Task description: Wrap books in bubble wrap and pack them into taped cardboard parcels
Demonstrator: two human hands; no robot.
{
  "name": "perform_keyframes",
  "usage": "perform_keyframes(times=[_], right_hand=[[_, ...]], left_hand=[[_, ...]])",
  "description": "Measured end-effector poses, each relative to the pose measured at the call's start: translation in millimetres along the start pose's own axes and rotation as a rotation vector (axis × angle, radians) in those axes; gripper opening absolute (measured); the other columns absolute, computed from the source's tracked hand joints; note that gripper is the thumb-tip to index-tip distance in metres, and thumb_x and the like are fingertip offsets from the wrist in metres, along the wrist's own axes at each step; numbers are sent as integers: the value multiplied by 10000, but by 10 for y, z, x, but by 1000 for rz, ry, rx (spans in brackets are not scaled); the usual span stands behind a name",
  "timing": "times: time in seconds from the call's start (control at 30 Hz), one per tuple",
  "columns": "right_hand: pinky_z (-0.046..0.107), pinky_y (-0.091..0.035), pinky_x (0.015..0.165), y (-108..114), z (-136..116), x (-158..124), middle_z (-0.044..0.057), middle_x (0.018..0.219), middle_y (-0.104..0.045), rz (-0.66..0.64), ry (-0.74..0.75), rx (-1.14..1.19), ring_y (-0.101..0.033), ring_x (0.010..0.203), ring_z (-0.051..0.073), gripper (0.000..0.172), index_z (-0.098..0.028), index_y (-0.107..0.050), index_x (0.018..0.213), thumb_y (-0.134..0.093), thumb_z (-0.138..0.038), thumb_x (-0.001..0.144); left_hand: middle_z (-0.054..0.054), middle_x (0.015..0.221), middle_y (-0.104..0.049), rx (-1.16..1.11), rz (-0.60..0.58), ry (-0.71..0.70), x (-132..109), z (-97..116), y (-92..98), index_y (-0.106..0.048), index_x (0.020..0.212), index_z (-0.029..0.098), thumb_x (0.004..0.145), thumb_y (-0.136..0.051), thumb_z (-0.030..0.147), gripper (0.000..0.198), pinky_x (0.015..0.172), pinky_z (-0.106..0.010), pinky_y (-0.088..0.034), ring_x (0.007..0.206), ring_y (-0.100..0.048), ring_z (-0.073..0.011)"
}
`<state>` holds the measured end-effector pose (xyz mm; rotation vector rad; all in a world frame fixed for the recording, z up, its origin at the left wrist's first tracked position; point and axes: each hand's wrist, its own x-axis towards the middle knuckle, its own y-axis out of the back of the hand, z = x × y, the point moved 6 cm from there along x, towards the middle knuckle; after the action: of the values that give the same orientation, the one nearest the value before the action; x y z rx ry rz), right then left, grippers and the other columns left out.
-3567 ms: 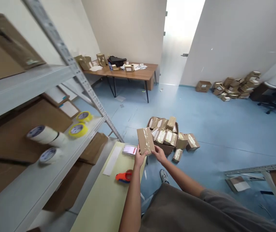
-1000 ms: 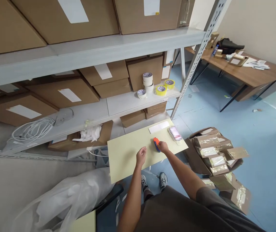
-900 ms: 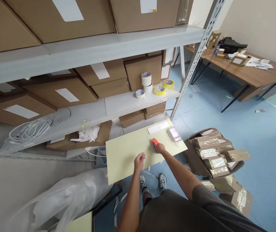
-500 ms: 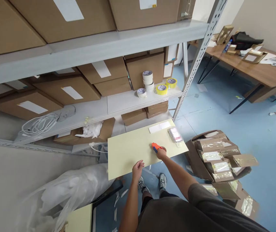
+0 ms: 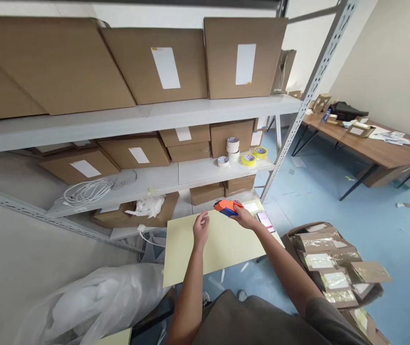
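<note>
My right hand (image 5: 244, 216) is closed around the handle of an orange and blue tape dispenser (image 5: 225, 207), which it holds up over the far side of a pale yellow board (image 5: 183, 249). The dispenser's head points left. Just left of it, my left hand (image 5: 201, 229) is raised with loosely bent fingers and the thumb a little apart; I see nothing in it. A phone (image 5: 265, 222) with a lit screen lies on the board's right part. Behind the dispenser, a white paper (image 5: 251, 207) is partly hidden.
Metal shelving (image 5: 147, 122) full of cardboard boxes stands in front. Its middle shelf bears white tape rolls (image 5: 232, 146), yellow tape rolls (image 5: 248, 159) and a coiled white cable (image 5: 87, 191). At right is a large carton (image 5: 298, 258) of taped parcels; plastic wrap (image 5: 107, 297) lies left.
My right hand has lifted the tape dispenser from low over the board. My left hand has risen from the board's near edge towards it. The view has tilted up.
</note>
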<state>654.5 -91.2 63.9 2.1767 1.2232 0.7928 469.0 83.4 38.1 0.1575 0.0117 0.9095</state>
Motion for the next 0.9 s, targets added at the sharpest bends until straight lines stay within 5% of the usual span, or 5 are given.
perform_keyframes(times=[0.17, 0.3, 0.57, 0.77, 0.9], right_hand=[[433, -538, 931, 182, -681, 161, 83, 1012, -657, 12, 158, 14, -632, 1016, 269, 109, -225, -609, 1010, -622, -333, 1013], [435, -541, 962, 144, -991, 285, 83, 1017, -671, 6, 181, 17, -643, 1029, 264, 145, -221, -648, 1029, -637, -365, 1026], [437, -511, 1020, -115, -1244, 473, 118, 1198, -714, -42, 38, 103, -632, 1193, 315, 308, -229, -669, 1125, -620, -516, 1025], [356, -533, 821, -156, -1343, 634, 75, 1018, -717, -126, -30, 72, -648, 875, 236, 324, -221, -646, 1002, -625, -545, 1010], [360, -534, 837, -113, -1353, 764, 76, 1026, -703, -131, 14, 30, -657, 915, 245, 294, -226, -634, 989, -610, -516, 1029]], left_hand=[[-119, 1407, -695, -5, -198, -255, 412, 948, 317, -730, 1325, 235, 929, -705, 541, 501, 975, -357, -587, 1263, -672, -261], [-95, 1105, -796, 59, -328, -380, 515, 1286, 466, -824, 1037, 221, 938, -709, 468, 290, 900, -351, -598, 1026, -742, -233], [-66, 915, -811, 68, -60, -362, 631, 1271, 845, -812, 896, 216, 954, -657, 368, 225, 832, -345, -593, 871, -746, -221], [-102, 927, -807, 156, 123, -429, 677, 1183, 963, -798, 902, 225, 996, -587, 353, 264, 925, -405, -579, 957, -739, -261], [-86, 927, -809, 128, 157, -408, 758, 1120, 1004, -788, 923, 226, 1013, -576, 372, 272, 847, -362, -595, 900, -751, -237]])
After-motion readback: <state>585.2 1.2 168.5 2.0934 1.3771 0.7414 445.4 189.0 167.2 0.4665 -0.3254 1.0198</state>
